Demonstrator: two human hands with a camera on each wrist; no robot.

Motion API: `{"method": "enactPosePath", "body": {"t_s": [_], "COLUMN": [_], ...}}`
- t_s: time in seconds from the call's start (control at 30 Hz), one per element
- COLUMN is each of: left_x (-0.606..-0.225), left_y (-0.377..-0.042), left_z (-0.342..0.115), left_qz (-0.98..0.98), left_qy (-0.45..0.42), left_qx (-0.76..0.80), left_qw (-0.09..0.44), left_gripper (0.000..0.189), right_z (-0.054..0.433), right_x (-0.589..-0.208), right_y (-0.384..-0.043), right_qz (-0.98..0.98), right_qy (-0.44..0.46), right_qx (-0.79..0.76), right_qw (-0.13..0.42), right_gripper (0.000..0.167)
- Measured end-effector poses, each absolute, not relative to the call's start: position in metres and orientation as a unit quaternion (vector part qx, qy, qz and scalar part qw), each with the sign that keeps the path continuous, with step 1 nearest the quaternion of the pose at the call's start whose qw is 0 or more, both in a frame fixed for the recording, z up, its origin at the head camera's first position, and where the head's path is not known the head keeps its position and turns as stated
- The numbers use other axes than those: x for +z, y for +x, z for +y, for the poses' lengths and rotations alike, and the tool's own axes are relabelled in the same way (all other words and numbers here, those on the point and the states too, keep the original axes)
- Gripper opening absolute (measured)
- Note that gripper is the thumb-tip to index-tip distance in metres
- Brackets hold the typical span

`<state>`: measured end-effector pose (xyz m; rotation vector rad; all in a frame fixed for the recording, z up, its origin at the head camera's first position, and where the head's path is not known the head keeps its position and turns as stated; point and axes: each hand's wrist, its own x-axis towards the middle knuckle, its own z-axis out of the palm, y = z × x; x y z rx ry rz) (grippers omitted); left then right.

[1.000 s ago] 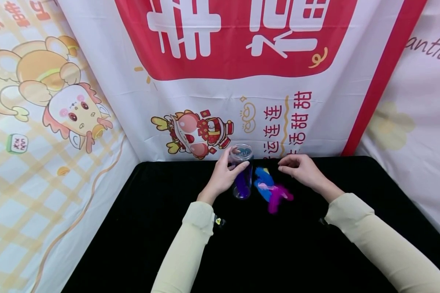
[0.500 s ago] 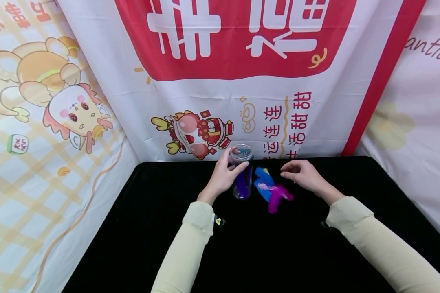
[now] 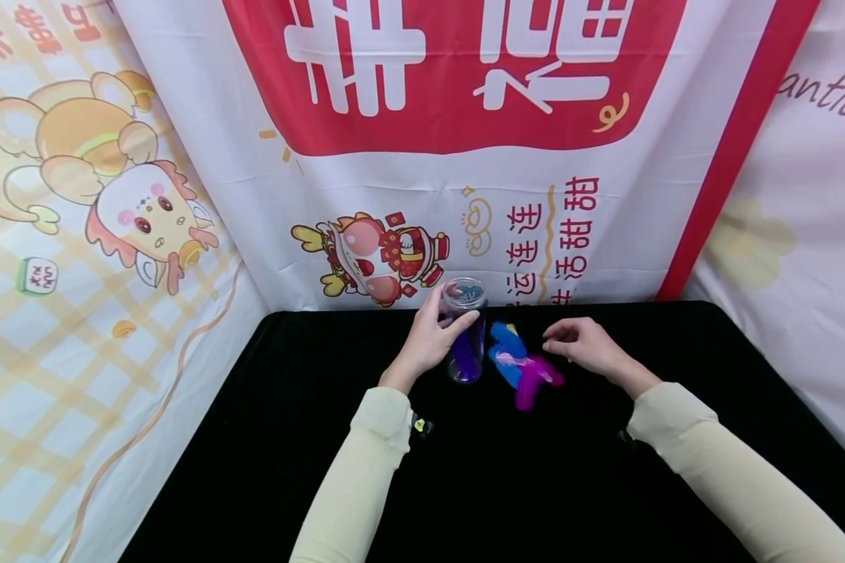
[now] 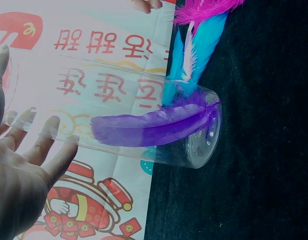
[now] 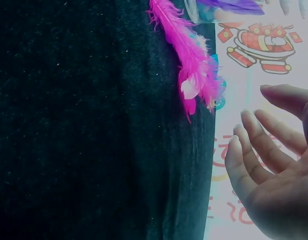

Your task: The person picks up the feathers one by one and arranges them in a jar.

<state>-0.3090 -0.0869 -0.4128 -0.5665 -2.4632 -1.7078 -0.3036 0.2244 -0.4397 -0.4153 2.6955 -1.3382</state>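
In the head view my left hand [image 3: 424,335] grips a clear glass jar [image 3: 476,335] near its open rim. The jar stands upright on the black table. Inside it, a purple feather [image 4: 149,124] reaches down to the bottom, plain in the left wrist view. Just right of the jar lies a small pile of feathers: blue feathers [image 3: 507,339], pink feathers [image 3: 531,381] and a pale one [image 4: 188,56]. Beyond the pile, my right hand [image 3: 586,344] hovers with relaxed, slightly bent fingers and holds nothing. The right wrist view shows its fingers apart from the feathers.
Behind the table's [image 3: 338,469] far edge hangs a white and red printed cloth [image 3: 436,180], close to the jar. Patterned cloths also hang at the left [image 3: 98,336] and right [image 3: 803,258]. Black table surface stretches in front of both hands.
My right hand has shifted slightly right and toward me, away from the feathers, its fingers moving a little. The left hand, jar and feather pile have stayed in place.
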Motion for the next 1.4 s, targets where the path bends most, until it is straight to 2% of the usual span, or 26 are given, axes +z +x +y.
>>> {"method": "enactPosePath", "body": {"t_s": [0.7, 1.4], "left_x": [-0.416, -0.415], "left_y": [-0.312, -0.312], "left_z": [-0.087, -0.088], "left_qz": [-0.806, -0.802], "left_qy": [-0.188, -0.187], "left_qx": [-0.559, -0.565], "left_qw": [0.048, 0.043], "left_gripper": [0.073, 0.071], "right_z": [0.228, 0.222], "right_x": [-0.458, -0.468], "right_y": [-0.303, -0.302], "right_qz": [0.879, 0.879], "right_qy": [-0.135, -0.147], "right_qx": [-0.447, -0.44], "right_qw": [0.094, 0.112], "right_gripper": [0.035, 0.021]}}
